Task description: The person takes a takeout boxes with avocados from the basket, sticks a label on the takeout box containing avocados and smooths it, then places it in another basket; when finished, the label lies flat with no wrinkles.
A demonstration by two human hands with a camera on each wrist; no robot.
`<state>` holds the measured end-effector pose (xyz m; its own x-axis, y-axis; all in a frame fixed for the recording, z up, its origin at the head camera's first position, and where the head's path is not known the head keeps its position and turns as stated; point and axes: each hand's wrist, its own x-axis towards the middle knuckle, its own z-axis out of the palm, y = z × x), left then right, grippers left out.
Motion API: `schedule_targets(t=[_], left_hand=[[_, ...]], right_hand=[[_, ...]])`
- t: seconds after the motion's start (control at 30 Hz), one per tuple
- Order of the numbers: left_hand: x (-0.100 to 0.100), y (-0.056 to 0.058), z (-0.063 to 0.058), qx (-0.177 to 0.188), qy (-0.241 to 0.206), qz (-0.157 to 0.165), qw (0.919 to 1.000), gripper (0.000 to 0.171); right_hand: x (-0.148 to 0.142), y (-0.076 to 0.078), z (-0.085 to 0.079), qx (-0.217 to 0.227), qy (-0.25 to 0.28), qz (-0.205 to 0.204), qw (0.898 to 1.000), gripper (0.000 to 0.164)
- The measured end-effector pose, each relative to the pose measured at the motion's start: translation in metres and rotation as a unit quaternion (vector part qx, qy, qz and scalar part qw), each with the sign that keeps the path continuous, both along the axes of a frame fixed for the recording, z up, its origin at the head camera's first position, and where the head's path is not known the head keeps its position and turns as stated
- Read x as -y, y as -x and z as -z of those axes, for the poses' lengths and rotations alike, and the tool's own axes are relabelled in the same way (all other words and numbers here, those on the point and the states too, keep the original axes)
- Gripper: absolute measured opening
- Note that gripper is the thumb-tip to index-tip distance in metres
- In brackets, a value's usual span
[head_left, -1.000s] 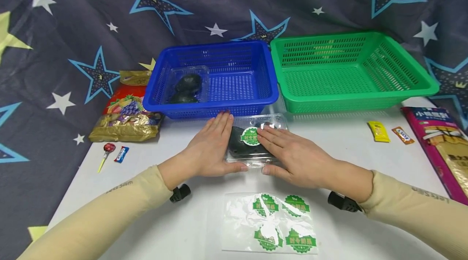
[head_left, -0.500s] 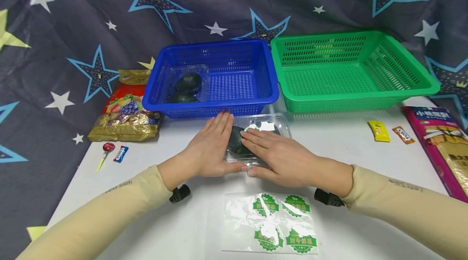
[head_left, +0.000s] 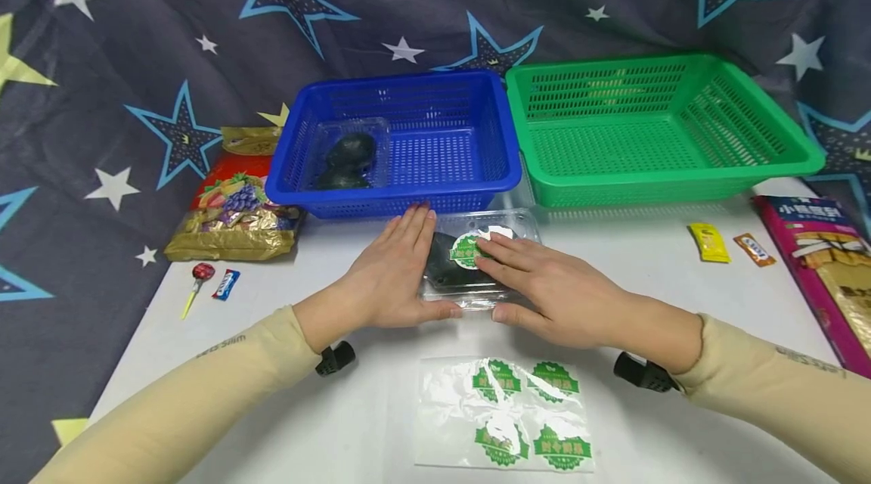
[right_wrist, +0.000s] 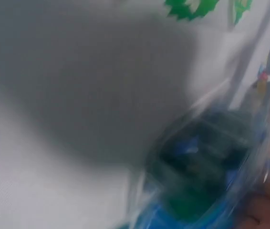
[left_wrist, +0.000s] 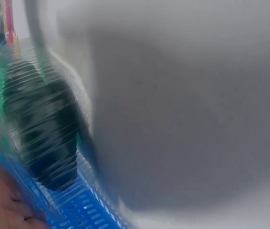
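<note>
A clear plastic clamshell box (head_left: pixel 449 295) with dark avocado-like fruit (left_wrist: pixel 49 124) inside lies in front of the blue basket. On its lid sits a round green-and-white sticker (head_left: pixel 466 250). My left hand (head_left: pixel 388 272) rests along the box's left side, fingers straight and thumb at the front edge. Across the lid's right part lies my right hand (head_left: pixel 558 287), its straight fingertips on the sticker's right edge. In the right wrist view the dark fruit (right_wrist: pixel 202 162) is blurred behind the box wall. A sheet of green stickers (head_left: pixel 442 423) lies nearer me.
Behind stand a blue basket (head_left: pixel 401 204), holding another clear box of dark fruit (head_left: pixel 352 151), and a green basket (head_left: pixel 667 185). Left are a red-gold candy bag (head_left: pixel 234 200), a lollipop (head_left: pixel 203 272) and a small candy (head_left: pixel 226 284). Right are two wrapped candies (head_left: pixel 709 243) and a pink bag (head_left: pixel 816 265).
My right hand slid left over the sticker, then back right, so the sticker shows again. My left hand has stayed in place at the box's left side.
</note>
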<state>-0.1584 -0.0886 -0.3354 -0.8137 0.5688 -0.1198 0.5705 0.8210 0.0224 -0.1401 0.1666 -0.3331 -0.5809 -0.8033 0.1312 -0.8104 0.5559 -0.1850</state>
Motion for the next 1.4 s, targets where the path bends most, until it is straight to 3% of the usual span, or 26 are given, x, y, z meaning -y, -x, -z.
schedule_targets(t=[0.37, 0.63, 1.03, 1.4], left_hand=[[0.001, 0.001, 0.001, 0.005, -0.006, 0.002, 1.0, 0.124], [0.0, 0.001, 0.0, 0.006, -0.004, 0.006, 1.0, 0.124], [0.0, 0.0, -0.001, 0.008, 0.005, 0.001, 1.0, 0.126], [0.0, -0.001, 0.0, -0.003, -0.009, 0.003, 1.0, 0.125]], right_hand=[[0.002, 0.024, -0.002, -0.013, -0.022, 0.016, 1.0, 0.069], [0.019, 0.028, -0.003, 0.003, -0.04, 0.013, 0.999, 0.074], [0.031, 0.015, 0.001, -0.014, -0.035, -0.025, 0.999, 0.074], [0.002, 0.003, 0.0, -0.003, -0.017, -0.028, 0.999, 0.066]])
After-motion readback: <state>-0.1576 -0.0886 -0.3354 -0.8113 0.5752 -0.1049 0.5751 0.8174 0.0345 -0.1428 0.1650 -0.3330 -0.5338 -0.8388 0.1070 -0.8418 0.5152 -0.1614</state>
